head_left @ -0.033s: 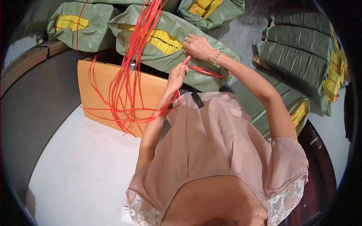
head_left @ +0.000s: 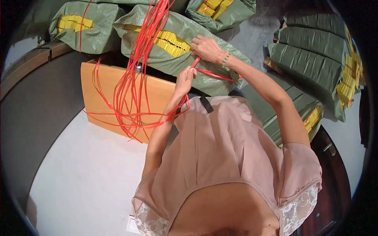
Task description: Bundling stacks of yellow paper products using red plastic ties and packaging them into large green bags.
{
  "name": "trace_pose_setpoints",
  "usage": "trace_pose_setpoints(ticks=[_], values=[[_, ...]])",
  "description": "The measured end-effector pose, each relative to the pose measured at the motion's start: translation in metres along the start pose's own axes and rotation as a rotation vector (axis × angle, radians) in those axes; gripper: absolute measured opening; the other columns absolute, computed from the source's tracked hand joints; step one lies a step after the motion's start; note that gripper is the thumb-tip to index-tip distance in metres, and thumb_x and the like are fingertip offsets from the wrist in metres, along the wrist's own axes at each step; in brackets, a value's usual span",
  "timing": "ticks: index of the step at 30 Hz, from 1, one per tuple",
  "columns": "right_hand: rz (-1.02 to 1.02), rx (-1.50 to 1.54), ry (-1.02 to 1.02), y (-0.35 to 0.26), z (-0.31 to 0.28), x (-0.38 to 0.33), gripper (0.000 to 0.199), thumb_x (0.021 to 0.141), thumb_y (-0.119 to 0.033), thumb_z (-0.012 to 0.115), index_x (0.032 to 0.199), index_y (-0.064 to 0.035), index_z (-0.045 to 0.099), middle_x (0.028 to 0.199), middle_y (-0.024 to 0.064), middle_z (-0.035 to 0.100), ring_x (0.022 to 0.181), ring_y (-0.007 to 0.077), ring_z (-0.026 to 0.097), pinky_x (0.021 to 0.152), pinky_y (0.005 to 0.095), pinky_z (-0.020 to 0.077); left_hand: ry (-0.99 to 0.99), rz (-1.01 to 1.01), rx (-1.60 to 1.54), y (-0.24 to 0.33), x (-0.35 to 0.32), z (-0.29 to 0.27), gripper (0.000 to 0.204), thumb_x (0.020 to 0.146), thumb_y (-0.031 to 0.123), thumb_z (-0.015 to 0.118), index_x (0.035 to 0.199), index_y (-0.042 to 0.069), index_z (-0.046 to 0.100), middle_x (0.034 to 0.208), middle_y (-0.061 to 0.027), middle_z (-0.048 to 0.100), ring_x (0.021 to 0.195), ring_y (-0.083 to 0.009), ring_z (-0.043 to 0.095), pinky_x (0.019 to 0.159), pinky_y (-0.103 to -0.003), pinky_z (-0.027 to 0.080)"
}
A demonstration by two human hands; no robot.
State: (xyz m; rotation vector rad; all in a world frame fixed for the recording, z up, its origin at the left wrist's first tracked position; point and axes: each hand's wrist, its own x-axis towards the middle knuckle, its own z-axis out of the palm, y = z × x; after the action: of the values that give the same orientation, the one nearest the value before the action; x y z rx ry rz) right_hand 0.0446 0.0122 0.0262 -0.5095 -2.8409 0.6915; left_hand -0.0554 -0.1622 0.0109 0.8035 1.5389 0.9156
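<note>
My left hand [head_left: 184, 80] is closed on red plastic twine [head_left: 216, 74], just in front of a green woven sack [head_left: 212, 84]. A short taut length of the twine runs from it up under my right hand [head_left: 206, 49]. The right fingers are curled at the lip of the sack, and the twine end goes into that hand. Another stretch passes rightward to the gathered part of the sack. Through the sack's opening show yellow packed bundles [head_left: 171, 43]. A large hank of loose red twine [head_left: 132, 86] hangs left of my hands and loops over my left forearm.
A light wooden board [head_left: 106, 90] stands at the left, under the hanging twine. Other green sacks with yellow contents lie around: one far left [head_left: 104, 27], one at the back [head_left: 236, 15], and a stack [head_left: 307, 55] at the right.
</note>
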Motion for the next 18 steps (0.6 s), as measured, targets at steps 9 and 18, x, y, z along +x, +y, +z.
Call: trace_pose_setpoints(ticks=[9, 18], values=[[-0.137, 0.108, -0.046, 0.008, -0.029, -0.005, 0.02, 0.076, -0.023, 0.06, 0.08, -0.0065, 0.05, 0.078, 0.0066, 0.049, 0.077, 0.0243, 0.051, 0.065, 0.0349, 0.0429, -0.124, -0.226, -0.479, 0.025, 0.0, -0.017, 0.028, 0.095, 0.029, 0.037, 0.08, 0.007, 0.048, 0.051, 0.0079, 0.028, 0.04, -0.0023, 0.023, 0.038, -0.019, 0.019], [0.084, 0.412, 0.158, 0.008, -0.021, -0.032, 0.018, 0.087, -0.02, 0.049, 0.087, -0.0033, 0.056, 0.079, 0.0087, 0.055, 0.076, 0.0248, 0.054, 0.067, 0.0353, 0.0429, -0.16, -0.282, -1.102, 0.065, 0.003, -0.03, 0.029, 0.09, 0.031, 0.046, 0.089, 0.003, 0.057, 0.059, 0.0004, 0.047, 0.05, -0.0058, 0.04, 0.049, -0.021, 0.031]])
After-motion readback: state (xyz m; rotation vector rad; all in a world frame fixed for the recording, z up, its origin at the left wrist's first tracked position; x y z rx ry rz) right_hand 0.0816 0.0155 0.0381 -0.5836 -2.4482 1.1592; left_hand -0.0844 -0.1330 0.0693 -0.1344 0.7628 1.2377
